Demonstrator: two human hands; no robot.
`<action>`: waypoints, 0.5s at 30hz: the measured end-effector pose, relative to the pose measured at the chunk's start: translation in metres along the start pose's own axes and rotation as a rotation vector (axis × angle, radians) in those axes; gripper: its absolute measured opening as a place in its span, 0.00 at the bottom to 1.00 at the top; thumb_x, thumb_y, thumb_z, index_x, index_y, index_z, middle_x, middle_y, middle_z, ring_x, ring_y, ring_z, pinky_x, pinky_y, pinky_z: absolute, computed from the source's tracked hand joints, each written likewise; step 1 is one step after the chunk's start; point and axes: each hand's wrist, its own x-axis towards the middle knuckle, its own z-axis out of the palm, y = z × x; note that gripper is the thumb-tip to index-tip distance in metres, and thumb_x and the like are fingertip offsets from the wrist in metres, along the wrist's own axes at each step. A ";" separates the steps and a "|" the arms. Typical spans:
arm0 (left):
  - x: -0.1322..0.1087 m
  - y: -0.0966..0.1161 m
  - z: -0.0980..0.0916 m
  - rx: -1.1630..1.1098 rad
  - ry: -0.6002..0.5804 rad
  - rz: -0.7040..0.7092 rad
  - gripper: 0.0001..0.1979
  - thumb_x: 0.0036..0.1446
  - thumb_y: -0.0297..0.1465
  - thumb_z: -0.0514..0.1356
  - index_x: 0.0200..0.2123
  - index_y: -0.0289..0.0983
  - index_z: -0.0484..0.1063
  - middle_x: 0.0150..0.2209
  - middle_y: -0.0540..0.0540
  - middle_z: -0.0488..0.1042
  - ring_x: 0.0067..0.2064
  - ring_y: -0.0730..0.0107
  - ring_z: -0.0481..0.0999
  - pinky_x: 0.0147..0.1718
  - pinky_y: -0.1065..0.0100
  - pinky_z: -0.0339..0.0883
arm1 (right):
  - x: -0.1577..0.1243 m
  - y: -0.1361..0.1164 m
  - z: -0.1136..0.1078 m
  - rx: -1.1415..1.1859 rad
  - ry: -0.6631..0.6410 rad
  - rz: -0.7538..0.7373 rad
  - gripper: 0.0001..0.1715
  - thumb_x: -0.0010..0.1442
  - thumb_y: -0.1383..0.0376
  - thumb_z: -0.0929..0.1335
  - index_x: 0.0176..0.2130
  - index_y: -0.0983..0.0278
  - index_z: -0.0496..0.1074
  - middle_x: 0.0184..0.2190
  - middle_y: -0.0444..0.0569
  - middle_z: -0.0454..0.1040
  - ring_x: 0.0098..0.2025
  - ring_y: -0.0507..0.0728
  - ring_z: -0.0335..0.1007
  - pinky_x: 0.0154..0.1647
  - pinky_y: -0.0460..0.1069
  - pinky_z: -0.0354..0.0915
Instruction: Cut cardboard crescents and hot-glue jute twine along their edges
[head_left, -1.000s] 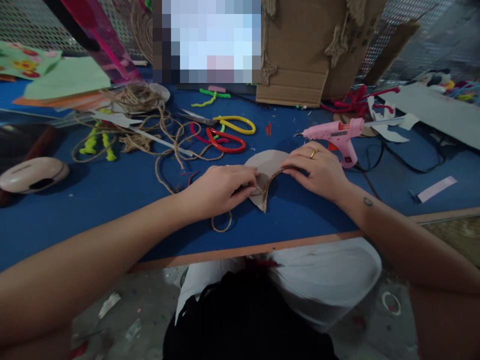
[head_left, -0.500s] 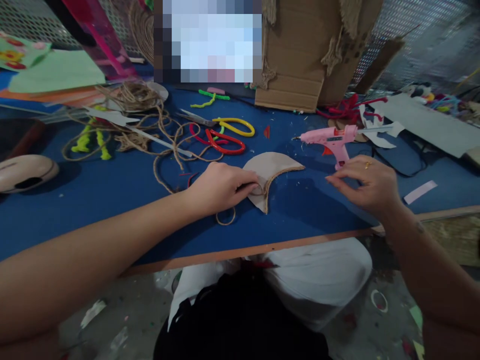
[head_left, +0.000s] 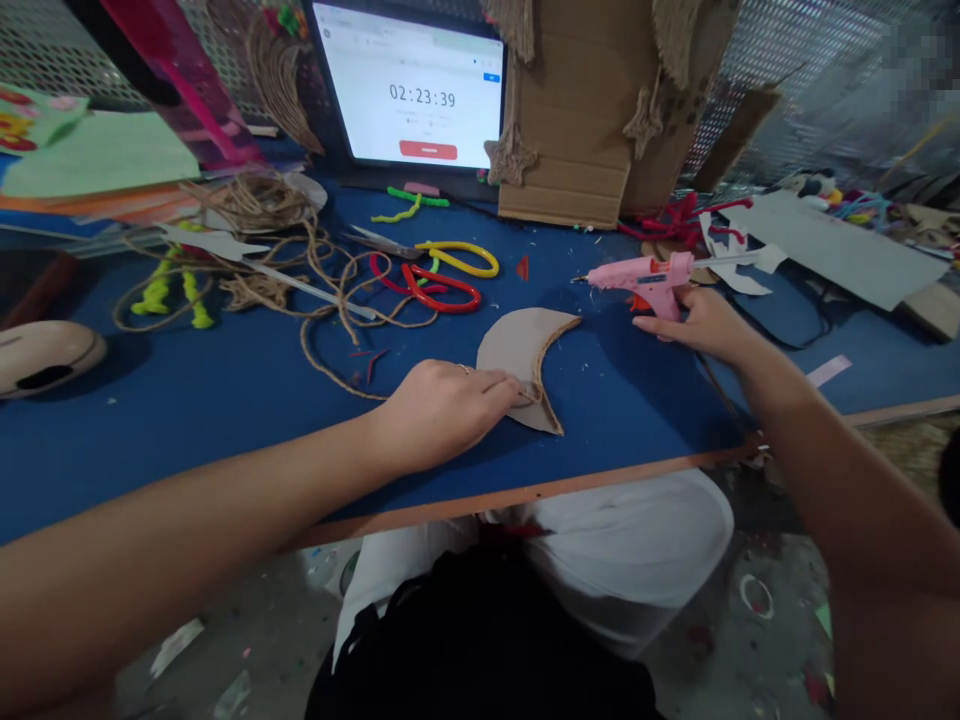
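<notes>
Left hand (head_left: 442, 415) pressing down, fingers nearly closed on jute twine (head_left: 546, 392) lining the inner curve of a cardboard crescent (head_left: 514, 355), lying mid-worktop (head_left: 525, 495); outer curve remaining bare; right hand (head_left: 705, 325) half-curled, reaching against a pink glue gun (head_left: 637, 272), hold unclear.

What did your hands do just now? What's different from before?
The right hand let go of the cardboard crescent and moved right to the pink glue gun. It is at the handle, but whether it grips it is hard to tell. The left hand stayed on the crescent, near the jute twine along its curved edge. The scissors stayed put.
</notes>
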 end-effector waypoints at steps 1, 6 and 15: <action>0.000 0.000 0.000 0.006 -0.001 0.009 0.13 0.63 0.31 0.49 0.36 0.36 0.74 0.29 0.48 0.78 0.29 0.75 0.77 0.26 0.77 0.66 | 0.002 0.000 0.001 0.045 -0.048 0.055 0.23 0.49 0.48 0.70 0.36 0.63 0.75 0.23 0.47 0.74 0.21 0.53 0.66 0.20 0.48 0.64; 0.000 -0.004 0.000 0.021 -0.019 0.018 0.12 0.63 0.31 0.50 0.37 0.36 0.73 0.27 0.49 0.77 0.28 0.75 0.76 0.25 0.77 0.66 | 0.007 -0.007 0.001 0.255 -0.085 0.149 0.24 0.52 0.50 0.69 0.42 0.64 0.73 0.30 0.51 0.75 0.24 0.52 0.68 0.17 0.45 0.62; 0.001 -0.006 -0.001 -0.025 -0.043 -0.031 0.12 0.62 0.31 0.50 0.36 0.37 0.74 0.26 0.50 0.77 0.27 0.75 0.75 0.23 0.77 0.62 | -0.037 -0.052 -0.029 0.306 -0.115 0.006 0.14 0.55 0.55 0.69 0.33 0.64 0.73 0.20 0.44 0.70 0.20 0.48 0.64 0.20 0.43 0.62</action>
